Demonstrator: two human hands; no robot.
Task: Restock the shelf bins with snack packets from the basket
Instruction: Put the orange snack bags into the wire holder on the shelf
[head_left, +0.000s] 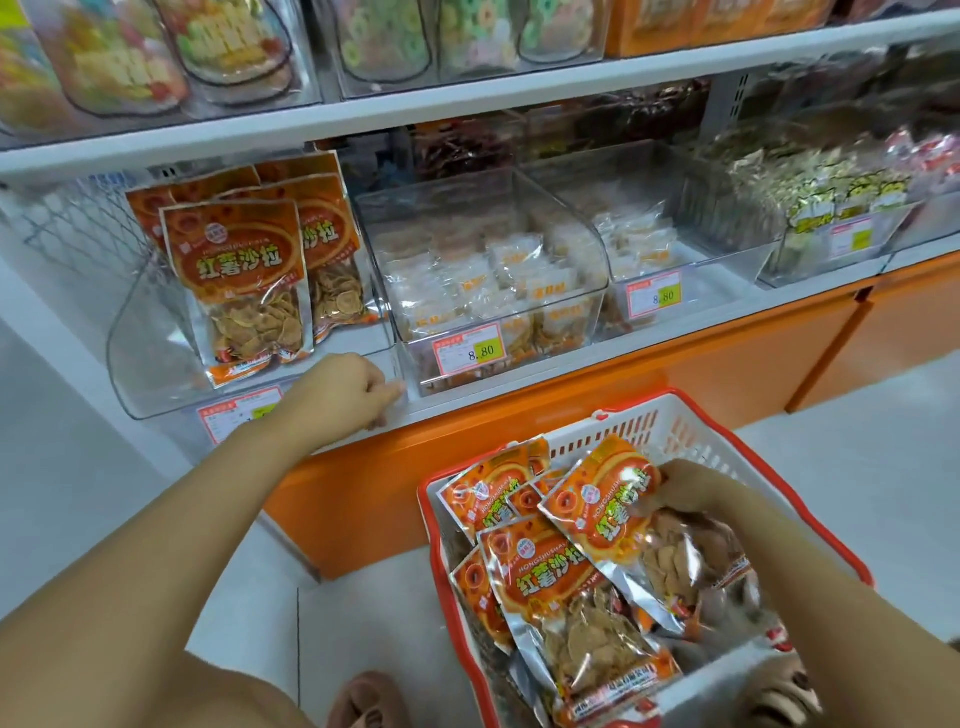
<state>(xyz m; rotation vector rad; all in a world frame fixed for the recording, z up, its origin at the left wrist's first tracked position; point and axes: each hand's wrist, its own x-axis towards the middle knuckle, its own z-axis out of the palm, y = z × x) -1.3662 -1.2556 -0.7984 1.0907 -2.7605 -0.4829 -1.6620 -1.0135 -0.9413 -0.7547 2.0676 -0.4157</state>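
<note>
A red and white basket stands on the floor at the lower right, holding several orange snack packets of brown chips. My right hand reaches into it and grips the top of one tilted packet. My left hand is at the front lip of the leftmost clear shelf bin, fingers curled against its lower front edge. In that bin, several of the same orange packets stand upright.
More clear bins to the right hold small pale wrapped snacks, with 8.80 price tags on their fronts. An upper shelf carries bags of coloured sweets. Below runs an orange base panel. My feet show at the bottom edge.
</note>
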